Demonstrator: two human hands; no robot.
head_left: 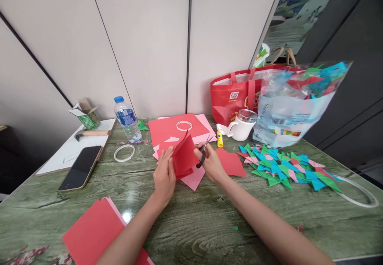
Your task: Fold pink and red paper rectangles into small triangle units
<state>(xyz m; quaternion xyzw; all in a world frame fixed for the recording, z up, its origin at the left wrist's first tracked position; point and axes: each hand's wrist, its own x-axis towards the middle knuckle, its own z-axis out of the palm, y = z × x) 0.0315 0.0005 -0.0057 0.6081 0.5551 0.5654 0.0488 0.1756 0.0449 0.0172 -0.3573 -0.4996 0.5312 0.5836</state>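
Note:
My left hand (pixel 164 171) is closed on a folded sheet of red paper (pixel 186 153), which stands partly opened above the table. Black-handled scissors (pixel 202 157) are in my right hand (pixel 212 163), their blades pointing up and away from the paper. The fingertips of that hand are close to the paper's right edge; whether they pinch it I cannot tell. Beneath lies pink paper (pixel 195 178), and a cut red piece (pixel 230 162) rests just right of it. Behind my hands is a stack of red sheets (pixel 161 127) with a white tape roll (pixel 184 126) on top.
At left are a phone (pixel 80 167), a hammer (pixel 94 133), a water bottle (pixel 127 121) and another tape roll (pixel 124 153). More red paper (pixel 92 233) lies near my left forearm. A glue stick (pixel 220 139), white mug (pixel 241 127), bags and folded paper pieces (pixel 281 165) stand right.

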